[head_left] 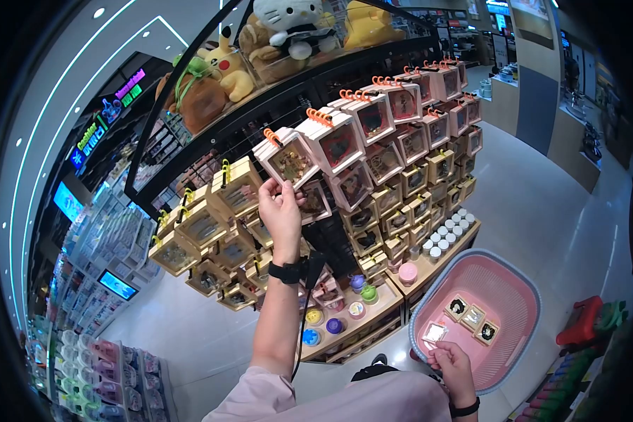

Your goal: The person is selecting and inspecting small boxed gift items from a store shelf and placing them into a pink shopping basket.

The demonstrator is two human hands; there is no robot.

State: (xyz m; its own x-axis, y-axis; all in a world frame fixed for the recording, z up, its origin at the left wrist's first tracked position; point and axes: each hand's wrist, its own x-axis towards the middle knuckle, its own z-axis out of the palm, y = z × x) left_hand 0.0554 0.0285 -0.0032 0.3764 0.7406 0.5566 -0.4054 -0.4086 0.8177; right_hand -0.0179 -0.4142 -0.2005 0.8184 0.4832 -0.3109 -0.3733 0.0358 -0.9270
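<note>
My left hand [280, 204] reaches up to the rack, its fingers closed on the lower edge of a pink-framed box [292, 163]. This box has a clear front, gold-brown pieces inside and an orange hook strap on top. Over the near side of a pink basket [503, 278] with a grey-blue rim, my right hand [454, 366] pinches a small box with a pale frame and a bright white face [435, 333]. Glare hides its contents. Inside the basket lie several small framed boxes [473, 317] with dark or pale contents.
Pink boxes [383, 162] and yellow-framed boxes [204, 224] hang in rows. Plush toys [288, 32] sit above. White-lidded jars [446, 235] and coloured tubs [334, 325] stand on the low shelf. Stacked cups [84, 366] are at left, a red container [579, 320] at right.
</note>
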